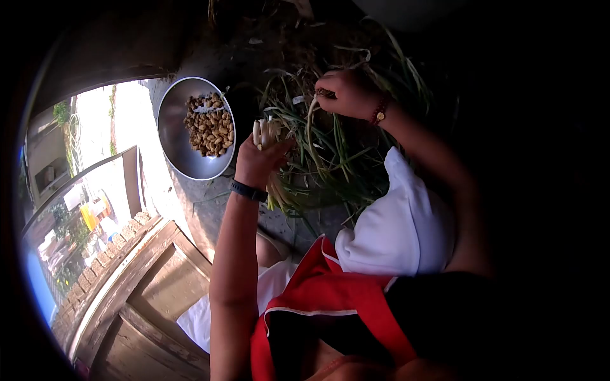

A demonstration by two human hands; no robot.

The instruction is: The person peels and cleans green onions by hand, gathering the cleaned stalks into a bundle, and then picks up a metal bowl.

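My left hand (259,160), with a dark band on its wrist, is wrapped round a bunch of scallions (265,132). Their white ends stick up past my fingers and their green leaves trail below. My right hand (351,95), wearing a beaded bracelet, is closed on the end of a single scallion (311,124), whose pale stalk hangs down in a curve. More loose scallions (343,152) lie in a tangled heap on the ground under and between my hands. My right fingertips are partly in shadow.
Left of my left hand stands a metal bowl (171,143) holding peanuts (210,130) and something white. A wooden door (159,286) is at the lower left, beside a bright opening. My white-clad knee (400,222) and red apron (337,286) are close below.
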